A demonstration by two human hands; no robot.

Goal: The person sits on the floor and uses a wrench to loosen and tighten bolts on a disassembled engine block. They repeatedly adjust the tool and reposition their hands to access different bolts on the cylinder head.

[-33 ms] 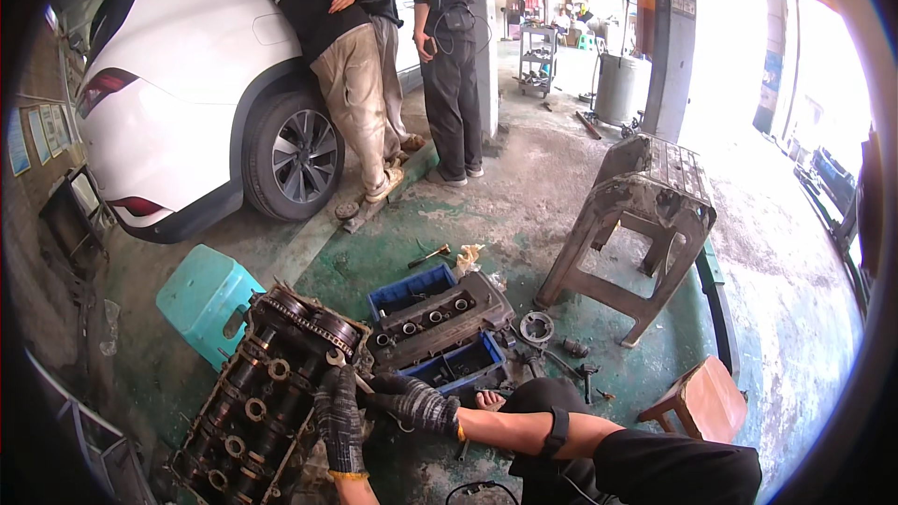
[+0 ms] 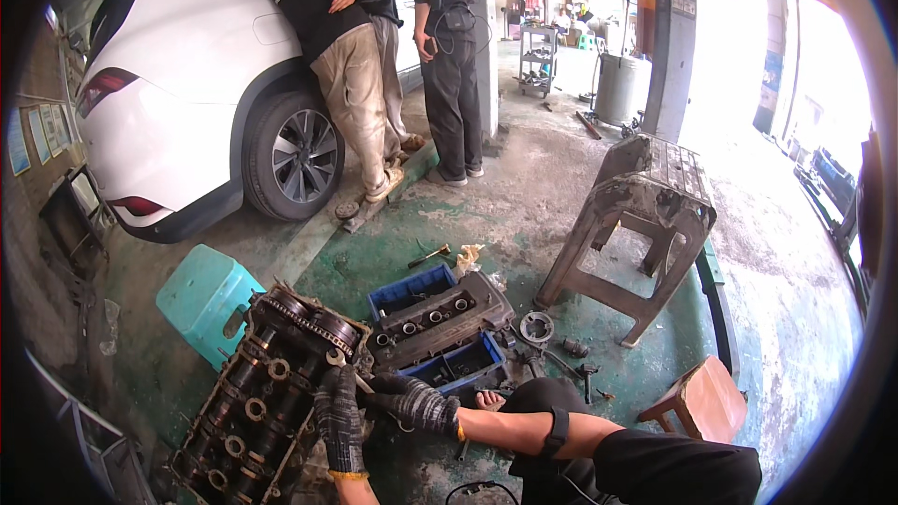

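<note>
My left hand (image 2: 339, 411), in a dark knit glove, is closed at the head of a silver wrench (image 2: 335, 358) on the upper right of a greasy engine head (image 2: 257, 393) with exposed camshafts and timing chain. My right hand (image 2: 416, 402), gloved alike, is closed round the wrench's shaft, to the right of the left one. Just behind my hands lie a dark valve cover (image 2: 449, 313), two blue trays (image 2: 402, 285) of parts, a metal ring (image 2: 535, 327) and assorted small parts on the green floor.
A turquoise stool (image 2: 196, 295) stands left, a grey stand (image 2: 636, 299) right, a brown stool (image 2: 702, 393) lower right. Behind are a white car (image 2: 168, 131), several people (image 2: 449, 103) beside it, lift posts (image 2: 669, 56), a trolley (image 2: 538, 65) and a drum (image 2: 622, 89).
</note>
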